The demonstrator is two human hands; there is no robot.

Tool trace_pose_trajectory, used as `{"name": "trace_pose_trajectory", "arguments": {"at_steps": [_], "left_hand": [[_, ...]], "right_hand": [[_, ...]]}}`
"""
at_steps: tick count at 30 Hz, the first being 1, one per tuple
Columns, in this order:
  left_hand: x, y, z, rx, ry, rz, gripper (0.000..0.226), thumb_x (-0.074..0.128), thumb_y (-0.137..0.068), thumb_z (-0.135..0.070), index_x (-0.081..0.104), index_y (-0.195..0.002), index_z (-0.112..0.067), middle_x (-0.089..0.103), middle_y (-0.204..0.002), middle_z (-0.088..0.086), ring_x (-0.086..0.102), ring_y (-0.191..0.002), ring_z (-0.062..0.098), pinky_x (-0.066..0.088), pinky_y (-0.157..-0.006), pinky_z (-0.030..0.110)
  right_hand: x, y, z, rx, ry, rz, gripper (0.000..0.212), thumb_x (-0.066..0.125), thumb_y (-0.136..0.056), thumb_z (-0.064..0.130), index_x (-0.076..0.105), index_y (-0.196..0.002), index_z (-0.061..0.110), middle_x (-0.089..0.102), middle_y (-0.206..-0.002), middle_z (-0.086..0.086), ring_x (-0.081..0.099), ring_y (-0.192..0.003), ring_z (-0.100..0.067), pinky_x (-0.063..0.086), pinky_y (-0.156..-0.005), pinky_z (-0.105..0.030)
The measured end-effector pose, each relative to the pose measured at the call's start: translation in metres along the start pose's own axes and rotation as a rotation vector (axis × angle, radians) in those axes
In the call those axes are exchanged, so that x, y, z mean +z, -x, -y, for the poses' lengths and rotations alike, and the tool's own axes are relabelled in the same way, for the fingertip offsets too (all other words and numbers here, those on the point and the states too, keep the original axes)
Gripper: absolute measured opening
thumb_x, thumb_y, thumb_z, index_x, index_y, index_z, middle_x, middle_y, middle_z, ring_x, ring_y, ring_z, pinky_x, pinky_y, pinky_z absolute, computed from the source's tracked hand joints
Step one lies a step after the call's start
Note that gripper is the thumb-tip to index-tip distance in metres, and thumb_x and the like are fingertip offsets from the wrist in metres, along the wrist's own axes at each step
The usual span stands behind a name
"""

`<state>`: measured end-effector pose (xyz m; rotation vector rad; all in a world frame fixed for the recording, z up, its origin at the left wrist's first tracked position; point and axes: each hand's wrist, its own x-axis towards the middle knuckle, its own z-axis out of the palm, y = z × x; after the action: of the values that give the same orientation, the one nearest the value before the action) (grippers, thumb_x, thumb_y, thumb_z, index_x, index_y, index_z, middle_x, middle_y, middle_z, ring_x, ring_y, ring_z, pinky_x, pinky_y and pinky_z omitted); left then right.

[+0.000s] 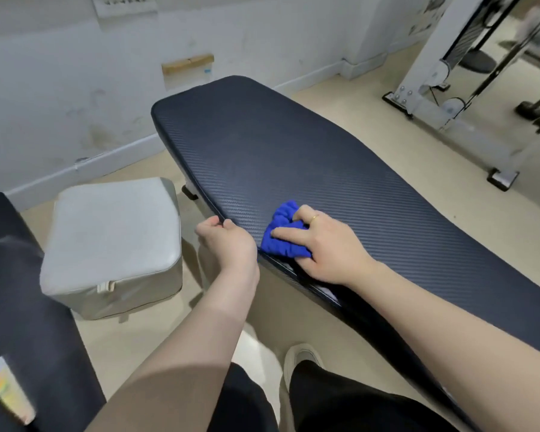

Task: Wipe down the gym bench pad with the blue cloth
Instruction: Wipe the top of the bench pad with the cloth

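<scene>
A long dark bench pad (293, 157) with a woven texture runs from the far left to the near right. A crumpled blue cloth (282, 235) lies on the pad close to its near left edge. My right hand (328, 244) presses down on the cloth, fingers spread over it, a ring on one finger. My left hand (228, 241) grips the pad's left edge right beside the cloth, fingers curled over the rim.
A grey padded box (113, 244) stands on the beige floor left of the bench. Another dark pad (19, 291) fills the near left corner. A white machine frame (443, 73) stands at the far right. My legs and a shoe (303, 357) are below.
</scene>
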<state>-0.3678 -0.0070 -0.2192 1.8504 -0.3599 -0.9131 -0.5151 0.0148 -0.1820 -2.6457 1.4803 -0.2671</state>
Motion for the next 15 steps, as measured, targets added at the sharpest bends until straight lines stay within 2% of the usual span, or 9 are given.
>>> {"name": "trace_pose_trajectory", "arguments": {"at_steps": [2,4,5,6,9,11,13,15], "left_hand": [[-0.001,0.001,0.001,0.019,0.023,0.035,0.024,0.043,-0.093,-0.016,0.046,-0.117,-0.012,0.054,-0.123,0.009,0.056,-0.107,0.027,0.044,-0.092,0.033],[-0.003,0.004,-0.001,0.047,0.042,0.071,0.026,0.041,-0.095,-0.014,0.044,-0.120,-0.007,0.050,-0.128,0.012,0.055,-0.106,0.026,0.041,-0.089,0.028],[-0.003,0.005,-0.001,0.058,0.047,0.079,0.027,0.040,-0.096,-0.013,0.042,-0.122,-0.005,0.048,-0.130,0.013,0.053,-0.103,0.025,0.039,-0.087,0.025],[-0.003,0.006,-0.002,0.066,0.040,0.077,0.028,0.040,-0.096,-0.012,0.041,-0.123,-0.004,0.046,-0.131,0.015,0.052,-0.101,0.024,0.037,-0.084,0.023],[-0.003,0.011,-0.005,0.079,0.006,0.042,0.029,0.038,-0.097,-0.010,0.040,-0.124,-0.001,0.043,-0.132,0.017,0.049,-0.099,0.024,0.031,-0.078,0.017],[0.000,0.012,-0.005,0.098,0.007,0.024,0.029,0.037,-0.097,-0.009,0.041,-0.124,0.000,0.042,-0.132,0.017,0.050,-0.103,0.027,0.030,-0.076,0.017],[0.002,0.012,0.000,0.125,0.004,0.001,0.028,0.035,-0.097,-0.011,0.042,-0.122,-0.002,0.043,-0.132,0.015,0.052,-0.108,0.029,0.032,-0.080,0.023],[0.003,0.011,0.005,0.146,-0.002,-0.005,0.027,0.035,-0.098,-0.014,0.043,-0.122,-0.004,0.043,-0.132,0.012,0.053,-0.104,0.028,0.031,-0.076,0.022]], "right_hand": [[0.002,-0.008,-0.018,0.326,0.020,-0.136,0.043,0.042,-0.078,0.028,0.062,-0.116,0.032,0.052,-0.107,-0.009,0.057,-0.090,-0.032,0.047,-0.063,-0.032],[0.003,-0.015,-0.027,0.607,0.020,-0.213,0.039,0.048,-0.082,0.022,0.059,-0.119,0.032,0.047,-0.117,-0.008,0.053,-0.101,-0.032,0.041,-0.067,-0.029],[0.001,-0.016,-0.023,0.620,0.038,-0.180,0.039,0.050,-0.083,0.021,0.059,-0.119,0.032,0.046,-0.117,-0.007,0.052,-0.102,-0.031,0.040,-0.067,-0.029],[-0.001,-0.015,-0.015,0.554,0.042,-0.120,0.038,0.050,-0.083,0.022,0.060,-0.119,0.032,0.046,-0.115,-0.007,0.051,-0.100,-0.029,0.041,-0.068,-0.029],[-0.004,0.006,0.011,0.213,-0.076,0.002,0.041,0.048,-0.079,0.023,0.061,-0.117,0.034,0.048,-0.102,-0.005,0.052,-0.089,-0.027,0.048,-0.066,-0.031],[-0.005,0.022,0.008,0.055,-0.132,0.040,0.044,0.043,-0.075,0.027,0.063,-0.114,0.033,0.050,-0.096,-0.006,0.053,-0.080,-0.028,0.048,-0.058,-0.032],[-0.003,0.018,-0.016,0.059,-0.100,-0.042,0.044,0.040,-0.075,0.031,0.064,-0.112,0.033,0.054,-0.096,-0.007,0.056,-0.077,-0.028,0.047,-0.055,-0.031],[0.000,-0.001,-0.047,0.316,-0.034,-0.177,0.040,0.047,-0.080,0.027,0.062,-0.116,0.033,0.053,-0.107,-0.008,0.057,-0.088,-0.030,0.046,-0.062,-0.032]]}}
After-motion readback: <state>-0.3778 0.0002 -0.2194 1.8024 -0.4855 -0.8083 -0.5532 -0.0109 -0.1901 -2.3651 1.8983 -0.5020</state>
